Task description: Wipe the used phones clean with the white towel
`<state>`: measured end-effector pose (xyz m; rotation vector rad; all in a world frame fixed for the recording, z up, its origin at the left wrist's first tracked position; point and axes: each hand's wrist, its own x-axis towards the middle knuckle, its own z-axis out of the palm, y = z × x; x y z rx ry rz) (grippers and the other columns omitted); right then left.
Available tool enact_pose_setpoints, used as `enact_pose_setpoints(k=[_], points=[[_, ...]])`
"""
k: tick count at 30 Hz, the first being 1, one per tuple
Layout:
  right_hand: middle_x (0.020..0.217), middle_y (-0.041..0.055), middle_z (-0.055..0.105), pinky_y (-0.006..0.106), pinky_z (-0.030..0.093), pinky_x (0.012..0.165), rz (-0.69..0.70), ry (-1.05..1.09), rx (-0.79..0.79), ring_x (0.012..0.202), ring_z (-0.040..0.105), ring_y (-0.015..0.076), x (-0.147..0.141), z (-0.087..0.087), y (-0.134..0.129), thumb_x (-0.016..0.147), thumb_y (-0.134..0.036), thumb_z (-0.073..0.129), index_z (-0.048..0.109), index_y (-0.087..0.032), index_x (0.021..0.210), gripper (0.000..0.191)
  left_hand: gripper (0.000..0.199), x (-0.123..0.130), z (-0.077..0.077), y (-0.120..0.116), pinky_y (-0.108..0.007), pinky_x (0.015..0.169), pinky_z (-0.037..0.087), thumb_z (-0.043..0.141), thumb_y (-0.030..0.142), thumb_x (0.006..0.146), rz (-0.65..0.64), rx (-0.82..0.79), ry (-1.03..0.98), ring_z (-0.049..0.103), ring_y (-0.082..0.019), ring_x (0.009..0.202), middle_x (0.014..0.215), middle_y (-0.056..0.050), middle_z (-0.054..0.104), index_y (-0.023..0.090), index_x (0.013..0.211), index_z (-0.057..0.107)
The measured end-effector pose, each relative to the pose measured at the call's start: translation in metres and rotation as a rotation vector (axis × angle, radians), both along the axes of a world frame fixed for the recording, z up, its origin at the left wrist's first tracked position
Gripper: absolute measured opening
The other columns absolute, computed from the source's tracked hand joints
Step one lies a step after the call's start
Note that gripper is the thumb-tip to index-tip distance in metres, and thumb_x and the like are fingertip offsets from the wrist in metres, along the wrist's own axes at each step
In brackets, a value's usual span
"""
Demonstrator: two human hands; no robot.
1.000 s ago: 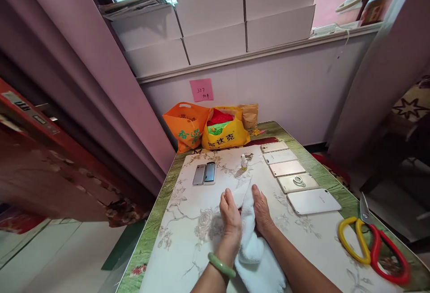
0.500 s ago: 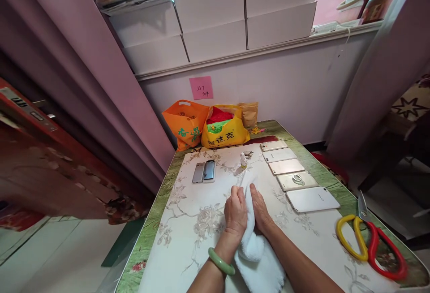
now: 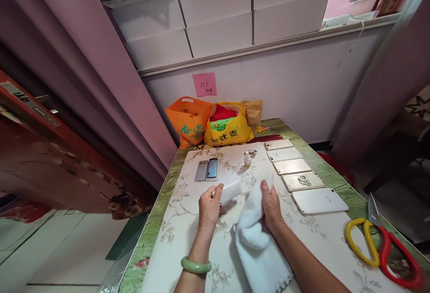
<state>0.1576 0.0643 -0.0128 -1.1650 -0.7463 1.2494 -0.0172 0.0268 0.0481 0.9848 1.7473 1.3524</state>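
My left hand (image 3: 210, 208) is closed on a whitish, see-through flat thing that looks like a clear phone case (image 3: 231, 190), held above the table. My right hand (image 3: 271, 203) grips a pale blue-white towel (image 3: 255, 221), which hangs down towards the near edge. The towel and the case are apart. Behind the hands stands a small white-capped bottle (image 3: 247, 159). To the left lie a silver phone (image 3: 201, 171) and a blue-screened phone (image 3: 212, 169), side by side.
At right is a row of several phones, the nearest a white phone (image 3: 320, 201). Large scissors (image 3: 381, 239) with yellow and red handles lie at the right edge. An orange bag (image 3: 188, 122) and a yellow bag (image 3: 230, 134) stand against the wall.
My hands have moved apart, the left one drawing the clear case out of the towel to the left. The towel stays in my right hand. The view has shifted slightly.
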Motion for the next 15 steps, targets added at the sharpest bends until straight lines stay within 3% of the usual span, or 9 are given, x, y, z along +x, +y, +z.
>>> enact_pose_setpoints(k=[2,5,9,12,15], points=[[0.108,0.0086,0.073,0.034,0.056,0.081,0.054,-0.095,0.075,0.095,0.068,0.0258,0.001,-0.001,0.0,0.086,-0.066,0.059,0.062,-0.018,0.123,0.061,0.059,0.003,0.001,0.0,-0.022,0.039,0.035,0.068,0.076,0.066,-0.01,-0.025,-0.011,0.034,-0.009,0.043,0.049,0.008,0.034,0.018,0.069,0.063],[0.111,0.0082,0.072,0.033,0.055,0.084,0.293,-0.229,0.251,0.097,0.067,0.025,-0.001,0.003,-0.007,0.084,-0.057,0.067,0.064,-0.019,0.122,0.054,0.059,0.01,0.003,0.004,-0.022,0.039,0.032,0.071,0.075,0.063,-0.045,-0.015,-0.013,0.035,-0.009,0.044,0.048,0.007,0.036,0.018,0.06,0.059],[0.104,0.0049,0.073,0.031,0.055,0.076,0.529,-0.131,0.283,0.087,0.067,0.0221,-0.005,0.011,-0.012,0.08,-0.05,0.076,0.063,-0.021,0.123,0.054,0.061,0.014,0.009,0.011,-0.021,0.041,0.028,0.075,0.073,0.063,-0.079,0.009,-0.025,0.035,-0.008,0.043,0.047,0.006,0.039,0.018,0.05,0.05],[0.091,0.0038,0.073,0.028,0.053,0.065,0.504,-0.035,0.18,0.074,0.065,0.0197,-0.007,0.012,-0.012,0.075,-0.053,0.08,0.067,-0.018,0.111,0.052,0.06,0.017,0.011,0.009,-0.022,0.04,0.027,0.067,0.075,0.071,-0.073,-0.017,-0.175,0.039,-0.009,0.042,0.048,0.004,0.047,0.016,0.061,0.06],[0.083,0.0044,0.072,0.028,0.052,0.059,0.386,0.028,0.082,0.066,0.064,0.0192,-0.01,0.008,-0.012,0.074,-0.059,0.078,0.067,-0.016,0.101,0.053,0.054,0.028,0.005,-0.001,-0.019,0.041,0.032,0.075,0.063,0.072,-0.044,0.08,-0.336,0.047,-0.009,0.046,0.062,0.003,0.059,0.016,0.098,0.067]])
